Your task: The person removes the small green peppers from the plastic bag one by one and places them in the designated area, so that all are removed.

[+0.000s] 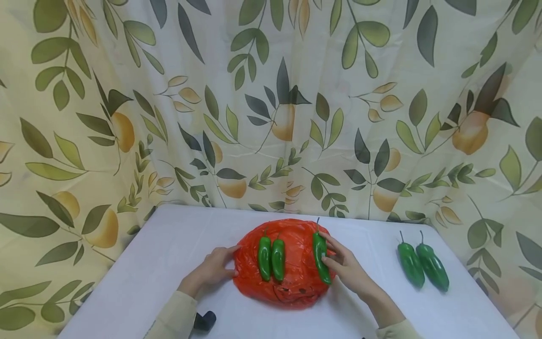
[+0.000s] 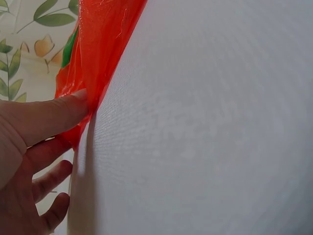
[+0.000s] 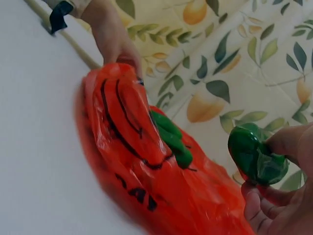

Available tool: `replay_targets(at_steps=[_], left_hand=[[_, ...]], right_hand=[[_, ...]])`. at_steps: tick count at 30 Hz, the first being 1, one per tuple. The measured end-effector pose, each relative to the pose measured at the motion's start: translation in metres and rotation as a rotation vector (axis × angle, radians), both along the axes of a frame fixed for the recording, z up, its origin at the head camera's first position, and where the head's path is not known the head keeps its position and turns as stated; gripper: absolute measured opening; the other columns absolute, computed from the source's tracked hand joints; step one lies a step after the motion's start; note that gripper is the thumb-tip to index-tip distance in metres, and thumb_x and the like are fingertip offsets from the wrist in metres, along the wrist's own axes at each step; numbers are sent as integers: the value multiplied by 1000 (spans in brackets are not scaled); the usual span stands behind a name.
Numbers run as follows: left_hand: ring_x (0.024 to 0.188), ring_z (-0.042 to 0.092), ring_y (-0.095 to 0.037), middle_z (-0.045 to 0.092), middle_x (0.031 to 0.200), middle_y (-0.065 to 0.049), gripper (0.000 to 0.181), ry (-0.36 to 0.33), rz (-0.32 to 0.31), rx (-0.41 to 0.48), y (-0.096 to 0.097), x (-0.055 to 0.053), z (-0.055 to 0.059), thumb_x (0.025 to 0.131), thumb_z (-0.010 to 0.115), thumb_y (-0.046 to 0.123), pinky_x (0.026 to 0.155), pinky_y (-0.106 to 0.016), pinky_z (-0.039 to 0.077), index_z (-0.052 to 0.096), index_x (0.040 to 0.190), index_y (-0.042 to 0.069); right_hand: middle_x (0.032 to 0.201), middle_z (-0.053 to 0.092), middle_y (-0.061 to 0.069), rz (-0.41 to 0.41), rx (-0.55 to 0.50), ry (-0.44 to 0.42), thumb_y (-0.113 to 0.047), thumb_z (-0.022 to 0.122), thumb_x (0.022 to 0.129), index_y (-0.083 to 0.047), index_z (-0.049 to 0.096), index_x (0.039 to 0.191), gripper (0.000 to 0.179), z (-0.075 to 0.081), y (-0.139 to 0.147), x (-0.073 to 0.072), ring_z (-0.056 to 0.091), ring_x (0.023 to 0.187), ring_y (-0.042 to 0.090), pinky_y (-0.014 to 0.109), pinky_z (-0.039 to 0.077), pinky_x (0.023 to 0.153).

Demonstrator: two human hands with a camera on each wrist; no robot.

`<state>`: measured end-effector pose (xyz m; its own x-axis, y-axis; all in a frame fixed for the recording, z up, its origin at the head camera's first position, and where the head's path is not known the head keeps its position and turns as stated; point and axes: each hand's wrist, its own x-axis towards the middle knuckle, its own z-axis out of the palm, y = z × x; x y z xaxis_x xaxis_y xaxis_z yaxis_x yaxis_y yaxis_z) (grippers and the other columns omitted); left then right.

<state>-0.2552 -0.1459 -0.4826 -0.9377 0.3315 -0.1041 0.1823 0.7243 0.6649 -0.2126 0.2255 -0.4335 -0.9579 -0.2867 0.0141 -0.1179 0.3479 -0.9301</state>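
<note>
A red plastic bag [image 1: 296,278] with black markings lies spread on the white table. Its left edge is pinched between the thumb and forefinger of my left hand [image 1: 216,265], seen closely in the left wrist view, where the bag [image 2: 105,44] rises from the thumb. Over the right part of the bag, my right hand [image 1: 342,263] holds a green chili pepper [image 1: 320,263] between thumb and fingers; the right wrist view shows the pepper [image 3: 247,152] end-on. Two more green chili peppers [image 1: 264,259] lie side by side on the bag, left of its middle.
Two larger green peppers [image 1: 410,266] lie together on the right side of the white table [image 1: 169,235]. A small black object [image 1: 205,321] is beside the left sleeve. Behind the table hangs a curtain [image 1: 271,103] printed with leaves and fruit.
</note>
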Motion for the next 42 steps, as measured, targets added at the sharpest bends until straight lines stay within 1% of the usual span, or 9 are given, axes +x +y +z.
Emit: replay_targets(at_steps=[2, 8, 13, 18, 22, 28, 32, 36, 42], left_hand=[[138, 40, -33, 49, 146, -5, 74, -7, 3, 4, 0, 0, -1, 81, 76, 24, 108, -61, 39, 42, 147, 23], [137, 40, -33, 50, 145, -5, 73, 6, 6, -8, -1, 1, -1, 81, 76, 23, 108, -66, 35, 43, 146, 25], [137, 40, -30, 50, 145, -3, 74, -11, 22, -24, -1, 0, 0, 81, 76, 26, 107, -65, 37, 42, 147, 27], [135, 42, -31, 50, 143, -5, 76, -17, 14, -25, 1, 1, 1, 80, 77, 24, 106, -62, 41, 42, 147, 24], [135, 42, -32, 51, 143, -6, 76, 1, 9, -33, 2, 2, 1, 80, 77, 24, 106, -61, 41, 42, 147, 22], [135, 42, -31, 51, 142, -5, 75, 14, 15, -46, 2, 0, -1, 80, 77, 24, 105, -60, 42, 43, 147, 22], [134, 42, -29, 51, 141, -4, 76, -9, 31, -41, 2, 0, -1, 79, 78, 25, 105, -61, 42, 43, 147, 25], [133, 42, -29, 52, 141, -4, 77, 1, 30, -54, 1, 1, 0, 79, 78, 25, 104, -61, 43, 42, 147, 24], [134, 43, -30, 52, 141, -5, 77, 8, 20, -57, 1, 1, 0, 78, 78, 24, 105, -62, 42, 43, 147, 23]], right_hand=[[153, 36, 18, 12, -3, -5, -16, 52, 98, -30, 30, 151, 59, 1, -7, -3, 36, 141, 42, 50, 46, 107], [151, 35, 22, 84, 6, -3, -18, 52, 98, -32, 29, 151, 59, 4, -30, -16, 51, 129, 39, 44, 55, 96], [151, 36, 21, 85, -7, -32, -19, 54, 98, -34, 29, 151, 60, 0, -44, -22, 55, 124, 32, 41, 57, 93], [151, 35, 21, 77, -29, -57, -20, 55, 98, -33, 28, 151, 61, -7, -48, -24, 60, 117, 26, 41, 57, 93], [152, 37, 20, 58, -30, -73, -20, 55, 97, -35, 30, 150, 60, -12, -50, -23, 58, 120, 29, 43, 56, 94], [151, 39, 19, 60, -24, -67, -14, 53, 97, -30, 32, 151, 60, -22, -52, -25, 47, 134, 39, 46, 53, 99], [150, 38, 22, 61, -41, -75, -10, 52, 97, -26, 31, 151, 61, -27, -54, -26, 49, 131, 39, 42, 56, 94], [150, 39, 21, 40, -24, -78, -10, 52, 97, -26, 31, 151, 60, -29, -56, -26, 48, 131, 38, 40, 56, 93], [147, 42, 22, 17, -2, -49, -7, 52, 96, -21, 32, 151, 60, -35, -58, -26, 47, 130, 39, 43, 55, 94]])
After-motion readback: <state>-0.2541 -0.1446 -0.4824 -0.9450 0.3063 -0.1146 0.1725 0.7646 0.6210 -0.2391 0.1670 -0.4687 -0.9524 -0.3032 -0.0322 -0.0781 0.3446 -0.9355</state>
